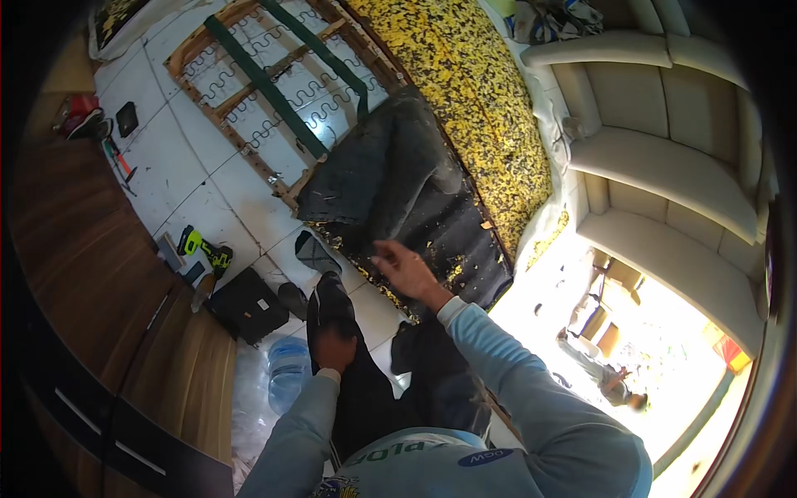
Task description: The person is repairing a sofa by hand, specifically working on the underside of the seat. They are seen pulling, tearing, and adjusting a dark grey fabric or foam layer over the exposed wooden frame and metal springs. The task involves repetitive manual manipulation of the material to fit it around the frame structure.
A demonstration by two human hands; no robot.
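My right hand [407, 270] hovers over a black fabric sheet [486, 266] strewn with yellow foam crumbs. Its fingers are loosely bent and apart, with nothing visible in them. Close to my left thigh is my left hand [336, 349], dark and smeared, so its fingers cannot be read. Beyond my right hand, a folded piece of dark padding [374, 158] lies across the near end of a wooden frame [237, 124]. Wavy metal springs and green webbing straps [266, 87] span that frame. Along its right runs a long slab of yellow-and-black speckled foam [473, 108].
On the tiled floor at left are a green-and-black power tool [206, 251], a black case [247, 305] and a large water bottle [290, 373]. Wooden cabinets [91, 224] line the left side. Beige sofas [664, 174] stand at right; another person [594, 361] is in the bright area below them.
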